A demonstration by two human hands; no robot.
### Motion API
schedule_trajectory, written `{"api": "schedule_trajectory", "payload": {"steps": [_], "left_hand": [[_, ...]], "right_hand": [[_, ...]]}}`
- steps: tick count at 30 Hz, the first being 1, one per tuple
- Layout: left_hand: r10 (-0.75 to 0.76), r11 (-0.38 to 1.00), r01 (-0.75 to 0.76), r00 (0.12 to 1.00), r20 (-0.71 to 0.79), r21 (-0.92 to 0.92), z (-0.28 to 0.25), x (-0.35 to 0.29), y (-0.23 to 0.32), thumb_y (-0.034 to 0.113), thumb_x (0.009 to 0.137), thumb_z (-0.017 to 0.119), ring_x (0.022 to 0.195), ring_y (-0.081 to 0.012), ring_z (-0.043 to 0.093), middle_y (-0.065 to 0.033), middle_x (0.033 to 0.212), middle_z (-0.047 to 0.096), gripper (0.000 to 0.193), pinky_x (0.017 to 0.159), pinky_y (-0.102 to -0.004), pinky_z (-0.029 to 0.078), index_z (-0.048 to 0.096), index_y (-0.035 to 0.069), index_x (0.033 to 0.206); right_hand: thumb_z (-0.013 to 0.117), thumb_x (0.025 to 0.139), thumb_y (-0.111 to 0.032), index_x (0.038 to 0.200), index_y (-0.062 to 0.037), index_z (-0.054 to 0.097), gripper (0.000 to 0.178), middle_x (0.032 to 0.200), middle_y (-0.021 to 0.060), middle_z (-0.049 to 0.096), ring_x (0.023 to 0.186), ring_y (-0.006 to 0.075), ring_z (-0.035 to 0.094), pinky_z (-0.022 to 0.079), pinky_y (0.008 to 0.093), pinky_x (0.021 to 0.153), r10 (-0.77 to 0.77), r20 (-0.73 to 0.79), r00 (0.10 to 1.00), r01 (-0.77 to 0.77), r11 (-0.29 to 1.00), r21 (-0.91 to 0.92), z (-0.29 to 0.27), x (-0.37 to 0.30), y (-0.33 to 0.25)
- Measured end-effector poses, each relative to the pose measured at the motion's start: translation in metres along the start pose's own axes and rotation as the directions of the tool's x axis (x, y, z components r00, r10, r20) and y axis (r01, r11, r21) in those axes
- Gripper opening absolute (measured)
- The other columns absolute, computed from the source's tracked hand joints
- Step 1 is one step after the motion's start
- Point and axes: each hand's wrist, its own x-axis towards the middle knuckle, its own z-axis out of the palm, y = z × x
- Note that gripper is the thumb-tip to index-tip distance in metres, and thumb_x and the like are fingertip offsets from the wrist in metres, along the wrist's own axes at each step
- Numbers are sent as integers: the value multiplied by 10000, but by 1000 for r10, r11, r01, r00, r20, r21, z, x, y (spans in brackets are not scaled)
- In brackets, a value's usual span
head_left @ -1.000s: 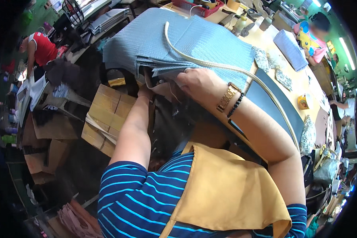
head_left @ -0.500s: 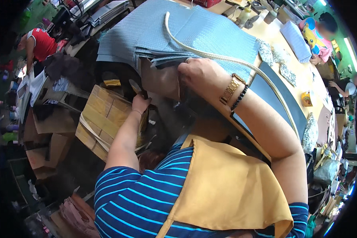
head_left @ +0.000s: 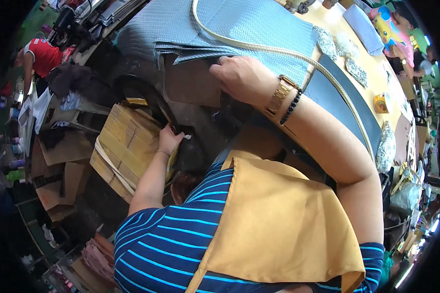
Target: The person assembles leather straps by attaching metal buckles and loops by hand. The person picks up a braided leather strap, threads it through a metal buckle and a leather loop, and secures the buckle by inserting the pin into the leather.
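Observation:
My right hand [head_left: 244, 80], with a gold watch and a black bead bracelet on its wrist, is at the near edge of the blue woven sheets [head_left: 259, 29]. Its fingers are closed at the upper right corner of a dark brown sheet [head_left: 193, 83] that hangs below the stack. Lower and to the left, my left hand [head_left: 170, 140] is closed beside a black ring-shaped part [head_left: 149, 88], over the side of a taped cardboard box [head_left: 120, 139]. What its fingers hold is hidden. A small white scrap [head_left: 187, 137] shows by the left thumb.
A long pale cord [head_left: 322, 68] curves across the blue sheets and a dark panel [head_left: 347, 97]. Plastic-wrapped bundles [head_left: 325, 43] and a yellow tub [head_left: 382, 103] stand on the table. One person in red [head_left: 44, 56] works at far left, another in pink [head_left: 398, 36] at far right.
My left hand has lowered slightly, and a blade-like piece seen above it earlier no longer shows clearly. My right hand stays at the brown sheet, which now looks flatter and darker. The view has shifted.

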Motion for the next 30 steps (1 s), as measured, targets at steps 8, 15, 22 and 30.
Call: {"api": "schedule_trajectory", "payload": {"steps": [8,15,22,30], "left_hand": [[-183,977,175,981,61,120,9,-25,23,198,713,720,746,-362,665,-210,804,678,405,706,-415,523,620,-29,1032],[26,980,-36,998,54,196,38,46,25,272,744,681,1012,-421,610,-256,1028,657,437,858,-466,499,631,28,1103],[-143,967,122,986,80,224,70,90,67,412,774,681,1052,-399,604,-257,1108,641,527,899,-431,492,636,20,1123],[-350,886,363,932,97,-288,65,26,36,263,935,565,944,-246,664,-115,1051,690,314,814,-349,523,617,47,1157]], "right_hand": [[627,858,-207,917,-65,588,159,923,145,605,860,335,627,527,437,717,-50,82,995,43,995,88,30,-4,-16],[662,844,-196,1018,-53,608,232,1000,139,613,914,333,627,526,430,775,-116,138,984,76,961,265,32,-21,-35],[676,851,-167,1092,-50,637,271,998,142,642,902,309,643,534,391,770,-174,238,955,17,838,545,26,-92,-34],[671,873,-51,1067,-28,678,195,917,85,690,787,157,655,518,264,712,571,66,818,-488,629,606,-20,-231,10]]}}
